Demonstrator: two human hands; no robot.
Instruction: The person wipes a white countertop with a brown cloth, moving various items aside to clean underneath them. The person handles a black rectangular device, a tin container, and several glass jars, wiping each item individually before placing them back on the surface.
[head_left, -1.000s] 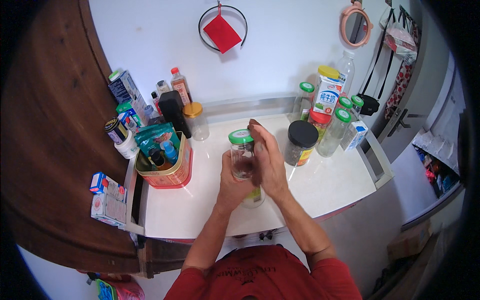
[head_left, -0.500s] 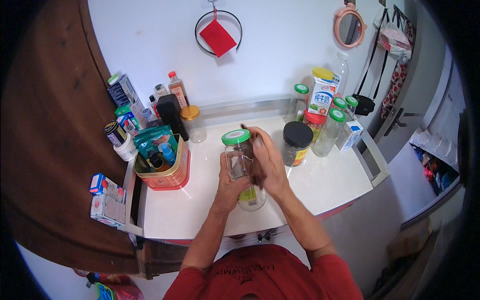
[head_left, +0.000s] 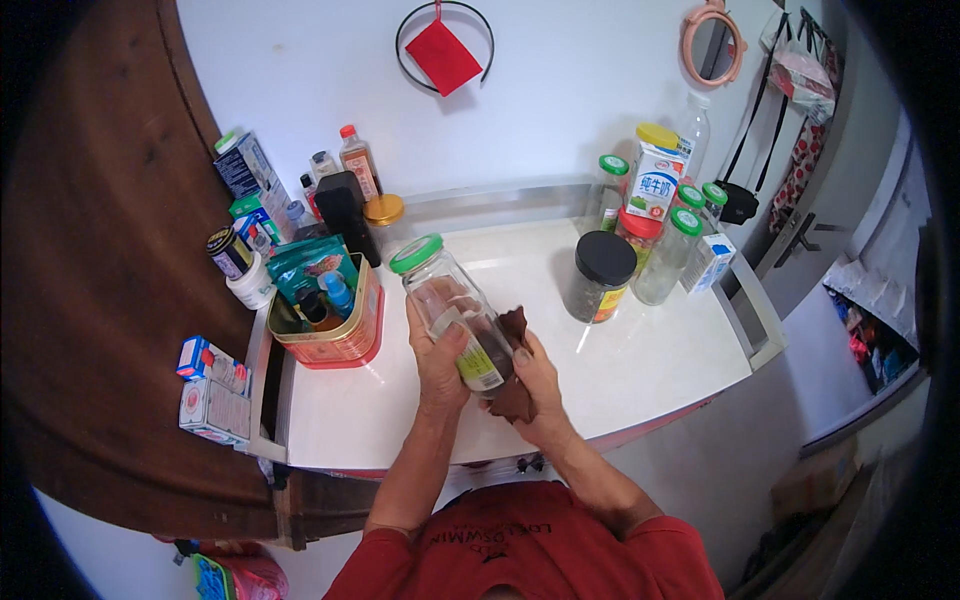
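A clear glass jar [head_left: 446, 286] with a green lid [head_left: 416, 254] is tilted above the white tabletop, its lid end toward the far left. My left hand [head_left: 437, 362] is closed round its side, thumb beside the yellow-green label [head_left: 482, 368]. At the jar's lower right end, my right hand [head_left: 541, 388] grips a brown cloth [head_left: 514, 402] and presses it against the glass. Part of the cloth sticks up beyond the fingers. The fingers under the jar are hidden.
On the left stands a pink-and-gold tin [head_left: 335, 346] of bottles and pouches, by a gold-lidded jar [head_left: 384, 212]. A black-lidded jar [head_left: 600, 278] stands right of my hands, with several green-lidded jars [head_left: 668, 258] and a milk carton [head_left: 655, 182] behind. Raised metal rails [head_left: 500, 198] edge the table.
The jar has gone from nearly upright to tilted, its lid swinging left. My right hand has moved with the brown cloth from the jar's upper side down to its base.
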